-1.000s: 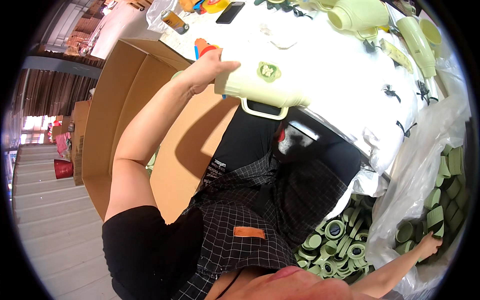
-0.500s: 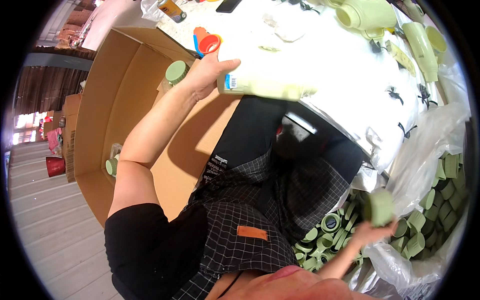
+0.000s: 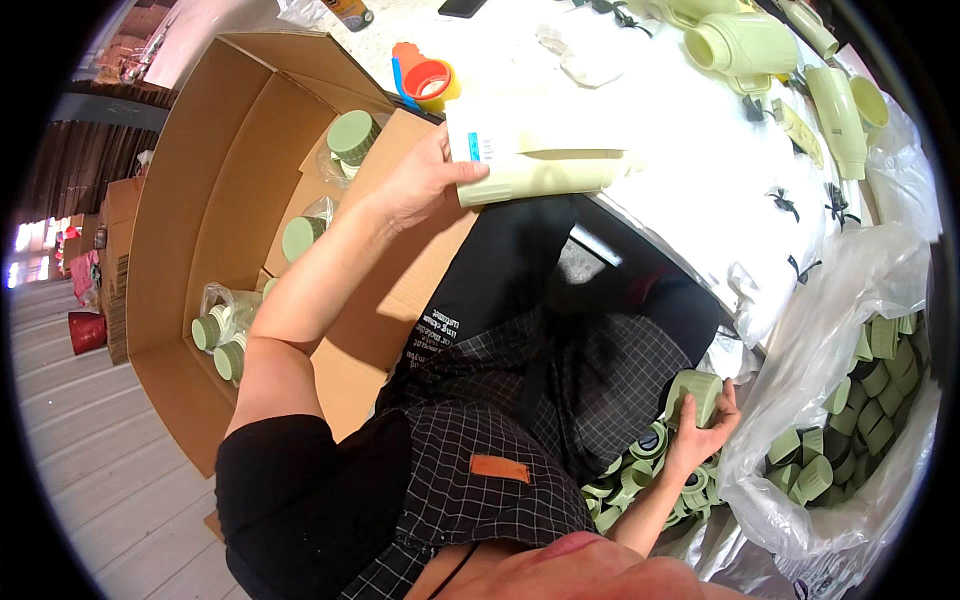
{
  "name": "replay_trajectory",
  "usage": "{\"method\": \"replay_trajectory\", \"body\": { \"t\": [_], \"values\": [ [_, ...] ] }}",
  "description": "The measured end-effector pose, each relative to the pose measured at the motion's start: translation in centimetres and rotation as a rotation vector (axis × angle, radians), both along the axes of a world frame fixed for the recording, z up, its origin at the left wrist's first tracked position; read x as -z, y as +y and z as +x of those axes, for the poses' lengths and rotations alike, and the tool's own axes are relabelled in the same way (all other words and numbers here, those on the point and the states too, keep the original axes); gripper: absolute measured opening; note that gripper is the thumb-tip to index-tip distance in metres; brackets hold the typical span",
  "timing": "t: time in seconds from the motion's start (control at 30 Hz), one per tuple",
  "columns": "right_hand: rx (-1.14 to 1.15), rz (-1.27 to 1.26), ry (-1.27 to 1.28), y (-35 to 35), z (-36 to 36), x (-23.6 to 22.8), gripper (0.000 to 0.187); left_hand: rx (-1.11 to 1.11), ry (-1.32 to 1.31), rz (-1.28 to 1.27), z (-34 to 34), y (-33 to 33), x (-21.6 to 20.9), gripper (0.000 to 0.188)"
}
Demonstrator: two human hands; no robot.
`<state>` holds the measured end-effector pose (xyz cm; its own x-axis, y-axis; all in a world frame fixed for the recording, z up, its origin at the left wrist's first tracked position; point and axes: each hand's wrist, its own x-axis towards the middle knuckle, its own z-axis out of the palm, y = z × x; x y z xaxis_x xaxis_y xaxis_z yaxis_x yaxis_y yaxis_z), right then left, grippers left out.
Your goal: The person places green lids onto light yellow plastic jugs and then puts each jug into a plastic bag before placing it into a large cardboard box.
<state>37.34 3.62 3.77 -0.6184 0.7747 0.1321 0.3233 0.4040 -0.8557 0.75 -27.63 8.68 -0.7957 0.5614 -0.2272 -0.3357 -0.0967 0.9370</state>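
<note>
My left hand [image 3: 420,188] is closed around the base end of a pale green flask body [image 3: 560,178] with a handle and a blue-and-white label. The body lies on its side over the table's near edge, its neck end pointing right and washed out by glare. Lower right, my right hand [image 3: 708,432] grips a ribbed green cup-shaped cap [image 3: 694,392] between thumb and fingers. Beneath that hand is a heap of similar green caps [image 3: 632,482], partly hidden by my forearm.
An open carton [image 3: 240,150] at left holds several green-capped flasks [image 3: 352,138] in clear plastic. Beyond my left hand stand a red-and-yellow cup shape [image 3: 430,82] and tape-like blue piece. More flask bodies [image 3: 745,45] lie far right. A plastic-lined bag [image 3: 750,470] holds more caps.
My right hand has moved left and up with the cap, away from the plastic-lined bag. My left hand has shifted slightly right and down, and the flask body's handle now shows.
</note>
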Motion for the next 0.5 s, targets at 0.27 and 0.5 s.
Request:
{"method": "replay_trajectory", "body": {
  "t": [0.27,0.5],
  "values": [
    [-0.015,-0.045,-0.057,-1.5,-0.2,-0.2,0.064,-0.444,0.029,-0.042,-0.1,0.6,0.3,0.037],
    [-0.100,-0.174,0.511,-2.2,-10.4,-4.0,0.086,-0.193,-0.187,0.005,5.3,4.1,-1.3,0.039]
  ]
}}
